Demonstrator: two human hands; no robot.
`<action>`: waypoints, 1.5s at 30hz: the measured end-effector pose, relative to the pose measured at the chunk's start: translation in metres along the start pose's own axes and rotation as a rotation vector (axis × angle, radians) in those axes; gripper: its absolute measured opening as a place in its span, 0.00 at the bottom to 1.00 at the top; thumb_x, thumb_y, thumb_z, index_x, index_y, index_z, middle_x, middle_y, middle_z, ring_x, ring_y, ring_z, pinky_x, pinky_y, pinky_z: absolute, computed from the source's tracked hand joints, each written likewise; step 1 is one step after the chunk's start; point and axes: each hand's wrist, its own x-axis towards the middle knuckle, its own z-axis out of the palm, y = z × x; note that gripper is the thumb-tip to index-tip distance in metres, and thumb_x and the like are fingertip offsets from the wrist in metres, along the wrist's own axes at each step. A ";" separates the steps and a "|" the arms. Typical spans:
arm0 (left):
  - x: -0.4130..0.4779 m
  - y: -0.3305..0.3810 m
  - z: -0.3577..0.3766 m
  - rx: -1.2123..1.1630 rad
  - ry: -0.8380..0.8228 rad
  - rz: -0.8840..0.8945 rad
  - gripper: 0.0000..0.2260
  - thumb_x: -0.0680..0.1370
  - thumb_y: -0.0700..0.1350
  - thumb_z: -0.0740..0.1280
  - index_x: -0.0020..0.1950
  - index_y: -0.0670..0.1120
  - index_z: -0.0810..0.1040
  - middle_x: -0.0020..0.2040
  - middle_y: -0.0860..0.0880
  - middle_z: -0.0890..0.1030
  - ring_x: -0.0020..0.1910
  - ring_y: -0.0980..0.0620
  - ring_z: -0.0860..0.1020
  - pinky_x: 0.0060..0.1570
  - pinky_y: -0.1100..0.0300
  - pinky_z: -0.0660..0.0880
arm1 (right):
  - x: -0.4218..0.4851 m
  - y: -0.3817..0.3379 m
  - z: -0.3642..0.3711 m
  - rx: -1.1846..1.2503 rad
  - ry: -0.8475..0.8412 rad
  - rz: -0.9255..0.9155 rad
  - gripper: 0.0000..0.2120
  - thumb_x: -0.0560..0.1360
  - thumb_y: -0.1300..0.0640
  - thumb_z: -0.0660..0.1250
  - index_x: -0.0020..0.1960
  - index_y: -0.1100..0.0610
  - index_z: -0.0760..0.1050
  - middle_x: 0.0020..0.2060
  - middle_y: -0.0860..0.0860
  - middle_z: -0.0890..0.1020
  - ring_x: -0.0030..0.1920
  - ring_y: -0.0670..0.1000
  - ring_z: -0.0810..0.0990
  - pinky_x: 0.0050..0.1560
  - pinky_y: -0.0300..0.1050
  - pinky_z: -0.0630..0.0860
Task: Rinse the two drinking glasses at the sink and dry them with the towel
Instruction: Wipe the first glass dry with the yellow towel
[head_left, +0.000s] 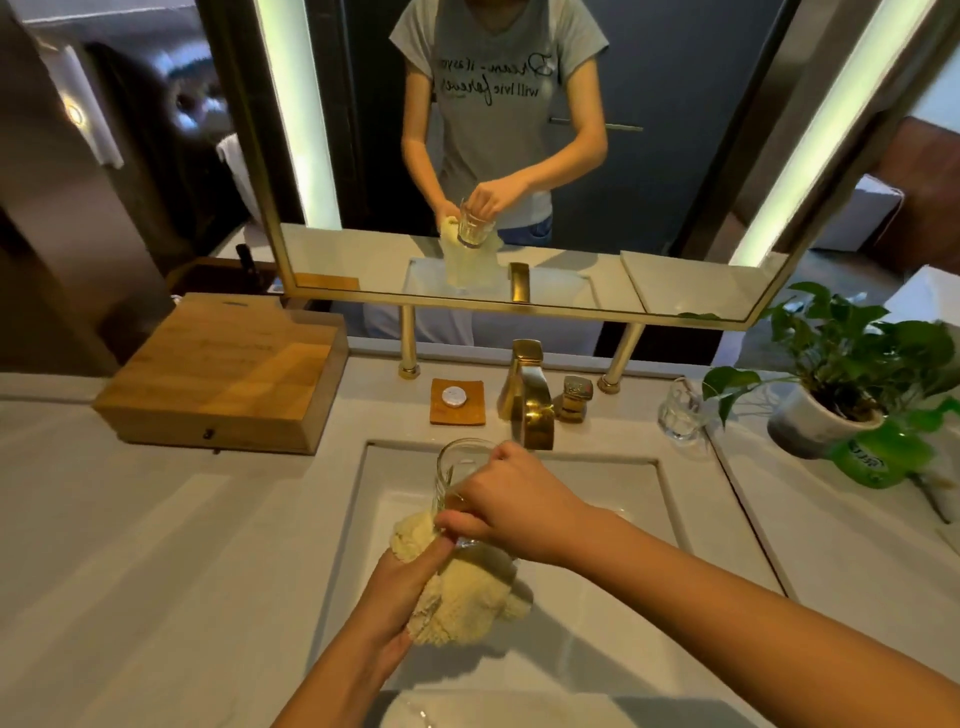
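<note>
Vanity: pale stone counter (156, 519) under a gold-framed mirror (519, 270), with a square sink (639, 483) in the middle and a gold faucet (530, 400) at twelve o'clock of the basin.
Glass: the glass (462, 467) is held over the basin, mouth tilted toward eleven o'clock, just short of the spout.
Right hand: the right hand (514, 499) comes in from four o'clock, fingers wrapped tight round the lower body of the glass.
Left hand: the left hand (400, 587) rises from six o'clock and clutches the towel, pressing it up against the base.
Towel: the towel (467, 597) is cream and fluffy, bunched under the glass and hanging into the sink.
Second glass: the second glass (680, 410) stands upright on the counter at two o'clock, beside the potted plant (841, 364) and well apart from both hands.
Wooden box: the wooden box (223, 374) sits closed at ten o'clock.
Handling: I'd judge this glass rigid, breakable and likely slick if wet, with hard stone below. The towel is soft and will mould to it.
Where to hold: the thick lower wall looks safest, with cloth between palm and glass and no squeezing on the thin rim.
</note>
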 end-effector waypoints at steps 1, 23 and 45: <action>0.000 -0.003 -0.009 0.005 0.044 -0.011 0.08 0.76 0.41 0.66 0.55 0.45 0.79 0.43 0.44 0.86 0.42 0.47 0.84 0.36 0.57 0.79 | 0.008 -0.006 0.004 -0.005 -0.050 -0.001 0.20 0.80 0.41 0.55 0.44 0.53 0.79 0.38 0.51 0.82 0.38 0.52 0.77 0.54 0.47 0.63; 0.030 0.015 -0.153 -0.333 0.350 -0.237 0.13 0.78 0.51 0.63 0.49 0.42 0.78 0.47 0.39 0.81 0.44 0.42 0.79 0.37 0.54 0.74 | 0.173 -0.092 0.081 -0.084 -0.096 -0.186 0.12 0.79 0.50 0.59 0.42 0.55 0.76 0.41 0.53 0.83 0.43 0.56 0.79 0.56 0.51 0.64; 0.021 0.016 -0.166 -0.403 0.134 -0.264 0.13 0.80 0.43 0.58 0.61 0.40 0.75 0.54 0.37 0.81 0.50 0.39 0.80 0.45 0.50 0.77 | 0.175 -0.088 0.101 0.074 0.022 -0.241 0.11 0.78 0.51 0.60 0.57 0.53 0.74 0.56 0.51 0.79 0.60 0.53 0.74 0.66 0.52 0.61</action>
